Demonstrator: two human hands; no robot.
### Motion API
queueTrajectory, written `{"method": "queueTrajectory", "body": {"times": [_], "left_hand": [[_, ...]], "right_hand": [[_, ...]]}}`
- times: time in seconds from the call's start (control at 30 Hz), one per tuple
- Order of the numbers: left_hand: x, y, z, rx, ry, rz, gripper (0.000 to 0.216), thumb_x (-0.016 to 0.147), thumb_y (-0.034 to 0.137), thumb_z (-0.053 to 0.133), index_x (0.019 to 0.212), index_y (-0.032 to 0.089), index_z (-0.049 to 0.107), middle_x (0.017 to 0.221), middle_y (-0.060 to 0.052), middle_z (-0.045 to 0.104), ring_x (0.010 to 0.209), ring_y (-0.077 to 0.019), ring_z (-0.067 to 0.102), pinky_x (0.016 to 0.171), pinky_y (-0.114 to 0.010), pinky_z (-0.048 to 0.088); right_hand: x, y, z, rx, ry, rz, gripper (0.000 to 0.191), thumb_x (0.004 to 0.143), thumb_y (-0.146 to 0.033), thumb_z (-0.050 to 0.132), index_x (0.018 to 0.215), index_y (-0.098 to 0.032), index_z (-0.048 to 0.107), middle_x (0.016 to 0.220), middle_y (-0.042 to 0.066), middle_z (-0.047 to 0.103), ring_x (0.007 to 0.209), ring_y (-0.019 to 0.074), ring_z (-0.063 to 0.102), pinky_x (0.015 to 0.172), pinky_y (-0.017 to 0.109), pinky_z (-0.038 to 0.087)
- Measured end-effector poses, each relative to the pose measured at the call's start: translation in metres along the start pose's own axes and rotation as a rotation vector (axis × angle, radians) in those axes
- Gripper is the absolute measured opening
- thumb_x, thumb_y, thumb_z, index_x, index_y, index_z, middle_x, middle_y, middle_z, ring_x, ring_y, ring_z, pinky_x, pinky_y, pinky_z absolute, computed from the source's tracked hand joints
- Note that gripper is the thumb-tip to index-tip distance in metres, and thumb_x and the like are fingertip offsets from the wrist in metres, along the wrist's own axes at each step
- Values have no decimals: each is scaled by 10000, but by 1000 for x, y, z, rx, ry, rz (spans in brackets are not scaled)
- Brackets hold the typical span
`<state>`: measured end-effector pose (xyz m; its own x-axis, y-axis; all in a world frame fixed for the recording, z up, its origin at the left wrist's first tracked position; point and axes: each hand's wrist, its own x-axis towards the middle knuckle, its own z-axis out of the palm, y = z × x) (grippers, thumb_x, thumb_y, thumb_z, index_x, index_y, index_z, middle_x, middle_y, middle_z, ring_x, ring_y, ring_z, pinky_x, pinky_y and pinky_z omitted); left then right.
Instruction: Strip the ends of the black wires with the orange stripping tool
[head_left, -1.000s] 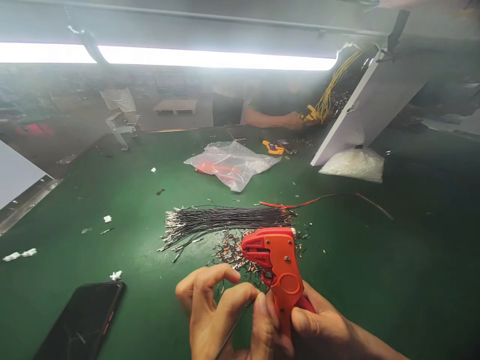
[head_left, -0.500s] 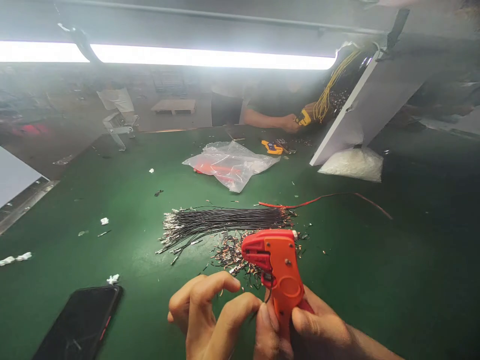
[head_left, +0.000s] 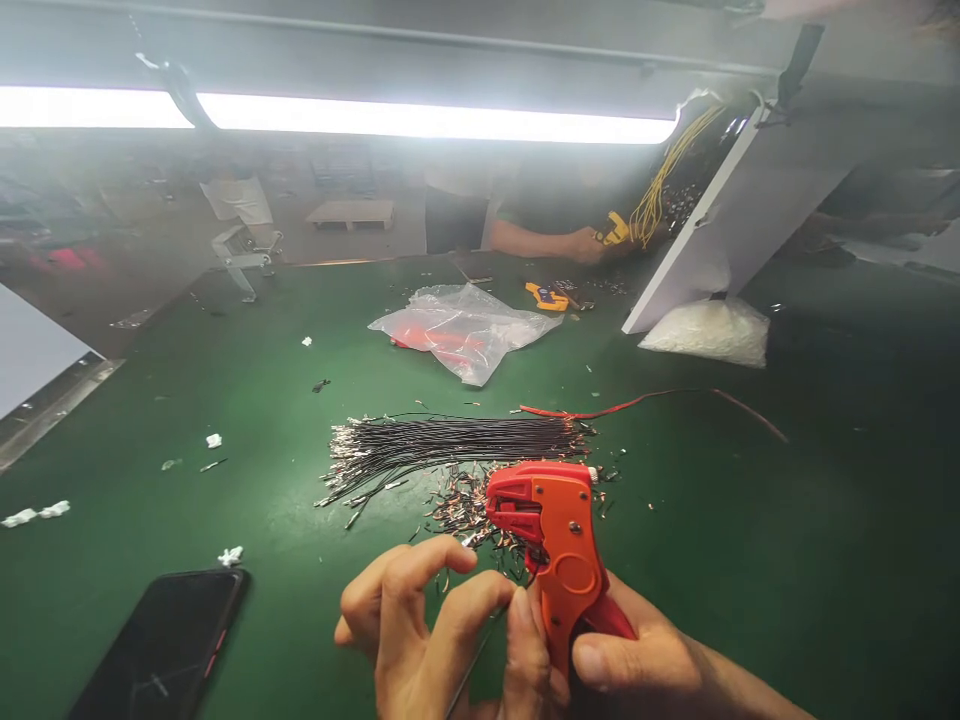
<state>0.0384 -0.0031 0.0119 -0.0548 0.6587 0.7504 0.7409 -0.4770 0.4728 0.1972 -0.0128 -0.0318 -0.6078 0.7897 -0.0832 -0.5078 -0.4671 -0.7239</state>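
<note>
My right hand (head_left: 637, 650) is wrapped round the handle of a red and orange wire stripper (head_left: 566, 540), its jaws facing left. My left hand (head_left: 442, 620) pinches a thin black wire (head_left: 476, 655) between thumb and forefinger, the other fingers curled loosely. The wire's upper end runs up to the small cutter notch below the stripper's jaws; whether it sits inside the notch I cannot tell. Just behind the stripper lies a heap of wire scraps (head_left: 457, 505), black insulation with copper-coloured bits. Beyond that rests a bundle of black wires (head_left: 450, 438) with metal terminals at the left ends.
A phone (head_left: 161, 640) lies at the front left. Farther back are a clear plastic bag (head_left: 480, 330), a red tube (head_left: 622, 402), a yellow tool (head_left: 546, 296) and a bag of white pieces (head_left: 709, 330) beside a slanted panel (head_left: 697, 230). Across the table, a person's hand (head_left: 589, 245) holds another yellow tool.
My left fingertips and the wire have shifted slightly up towards the stripper's notch. The right thumb has moved a little down and left, and the handle shows farther from the body. The view has shifted slightly.
</note>
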Motion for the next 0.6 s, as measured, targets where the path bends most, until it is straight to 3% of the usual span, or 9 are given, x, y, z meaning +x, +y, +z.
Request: {"method": "queueTrajectory", "body": {"times": [0.23, 0.5, 0.6], "left_hand": [[-2, 0, 5, 14, 38, 15, 138, 821, 140, 599, 758, 261, 577, 881, -38, 533, 873, -238, 440, 722, -398, 301], [-3, -1, 3, 42, 0, 20, 135, 811, 145, 602, 769, 273, 585, 892, -41, 539, 869, -245, 436, 743, -408, 258], [-3, -2, 5, 59, -4, 22, 134, 812, 158, 598, 761, 280, 583, 887, -40, 543, 868, -252, 446, 798, -438, 236]], "right_hand": [[-2, 12, -8, 49, 89, -48, 325, 814, -439, 706, 809, -139, 579, 577, -22, 521, 476, 91, 459, 485, 217, 378], [-5, 1, -3, -187, 98, 12, 449, 798, -559, 692, 701, -152, 530, 564, -22, 474, 507, 90, 423, 496, 230, 340], [-5, -3, 1, -213, 176, 19, 463, 801, -593, 685, 710, -177, 504, 554, -60, 409, 490, 78, 351, 485, 231, 299]]}}
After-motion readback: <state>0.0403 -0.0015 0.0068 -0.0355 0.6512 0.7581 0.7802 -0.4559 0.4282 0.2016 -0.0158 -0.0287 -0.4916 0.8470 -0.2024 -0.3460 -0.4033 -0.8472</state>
